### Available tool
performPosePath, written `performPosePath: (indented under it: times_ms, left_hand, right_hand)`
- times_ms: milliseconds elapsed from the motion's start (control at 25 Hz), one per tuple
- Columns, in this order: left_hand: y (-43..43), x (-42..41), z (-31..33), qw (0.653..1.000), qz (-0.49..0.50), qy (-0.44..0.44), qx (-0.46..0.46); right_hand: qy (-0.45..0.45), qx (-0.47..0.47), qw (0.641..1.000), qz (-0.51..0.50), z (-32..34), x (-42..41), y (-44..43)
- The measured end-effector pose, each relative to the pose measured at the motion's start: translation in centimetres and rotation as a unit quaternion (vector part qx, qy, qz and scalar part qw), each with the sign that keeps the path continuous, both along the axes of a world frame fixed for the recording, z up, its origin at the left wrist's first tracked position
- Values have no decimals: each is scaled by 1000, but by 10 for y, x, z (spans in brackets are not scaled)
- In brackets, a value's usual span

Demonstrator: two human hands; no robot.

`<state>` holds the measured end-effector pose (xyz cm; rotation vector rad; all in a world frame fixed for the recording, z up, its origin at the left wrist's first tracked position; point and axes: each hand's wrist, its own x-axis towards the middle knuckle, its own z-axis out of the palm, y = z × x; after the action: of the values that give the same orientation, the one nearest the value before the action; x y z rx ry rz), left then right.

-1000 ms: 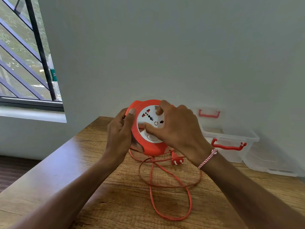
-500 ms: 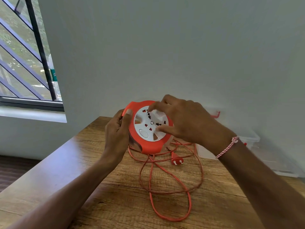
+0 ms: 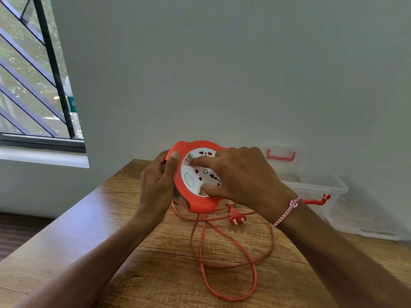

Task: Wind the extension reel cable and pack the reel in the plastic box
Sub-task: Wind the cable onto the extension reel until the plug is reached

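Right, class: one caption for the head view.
Both hands winding an orange extension reel above its loose orange cable.

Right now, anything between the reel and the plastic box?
No solid obstacle visible. The orange round reel is held up; the clear plastic box sits open beyond the right hand. Loose orange cable trails on the table.

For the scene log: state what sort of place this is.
Probably a room in a home or small office, not a workshop: a wooden table against a plain painted wall, a barred window onto greenery, and a clear plastic box with red handles.
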<state>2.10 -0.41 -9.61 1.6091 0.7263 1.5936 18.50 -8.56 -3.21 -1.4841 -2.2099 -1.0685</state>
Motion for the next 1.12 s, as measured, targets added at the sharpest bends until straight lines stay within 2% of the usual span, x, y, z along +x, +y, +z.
performPosePath:
  times_ms: [80,200,280,320,360,400,480,560,640,760,960,1040,1120]
  left_hand:
    - [-1,1,-1,1000,-1,5,5]
    - [-4,2,0,1000,-9,12,6]
    - [-4,1,1,1000,-5,15,8]
    - [-3,1,1,1000,-1,17,11]
    - [-2,0,2,1000,1,17,13]
    - [0,0,3,1000,2,14,12]
    - [2,-1,3,1000,1,4,3]
    - [2,-1,4,1000,-4,-1,1]
    - [1,-1,4,1000,-14,-2,0]
    - [2,-1,3,1000,-23,1,-6]
    - [-1,-1,-1,999,-30,8,6]
    - [-1,-1,-2,1000,-23,2,9]
    - [-3,1,-3,1000,-15,-8,8]
  right_hand:
    - [130,0,991,-25,-5,-5,1]
    - [367,-16,929,-47,-15,-17,4]
    - [452,-62,888,-50,-13,-15,9]
    - [462,-77,882,-39,-6,-11,7]
    - [437,-76,896,-22,3,-5,3]
    - [374,-65,925,-6,14,1,-2]
    - [182,-65,981,13,33,11,-12]
    - [23,-110,994,-10,42,10,-18]
    - [-60,-147,986,-51,40,6,-18]
    - [-87,-135,986,-52,32,0,-18]
    - [-82,-54,995,-5,13,2,-9]
    - [-26,-25,999,-3,9,4,-6]
    - [73,-17,997,-7,5,3,-5]
